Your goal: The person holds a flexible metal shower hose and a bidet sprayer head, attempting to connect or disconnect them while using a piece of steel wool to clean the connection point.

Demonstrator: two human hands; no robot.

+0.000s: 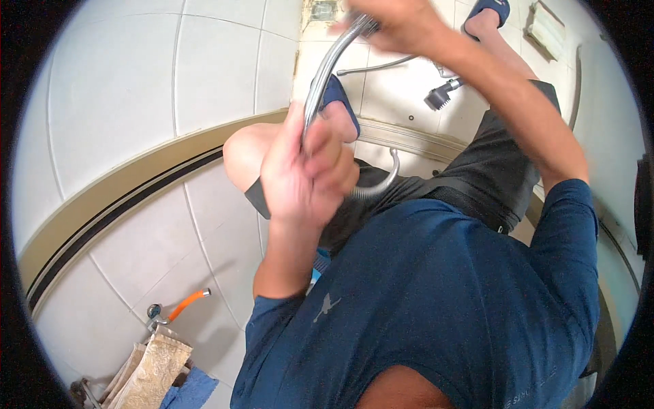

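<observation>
A shiny silver metal hose point(329, 65) arches between my two hands. My left hand point(306, 167) is closed around its lower part, in front of my bent knee. From the far side of that fist, a ribbed grey length of hose point(385, 184) curves out over my lap and hooks upward. My right hand point(402, 26), blurred and partly cut off at the top edge, grips the hose's upper end near a darker collar. Its fingertips are smeared by motion.
On the tiled floor ahead lie a thin grey hose point(375, 67), a black-and-chrome spray head point(443, 95) and a small dark ring point(411, 118). A raised sill point(409, 140) crosses below them. Lower left, a wall tap point(157, 317) bears an orange hose point(189, 303) above draped cloths point(153, 371).
</observation>
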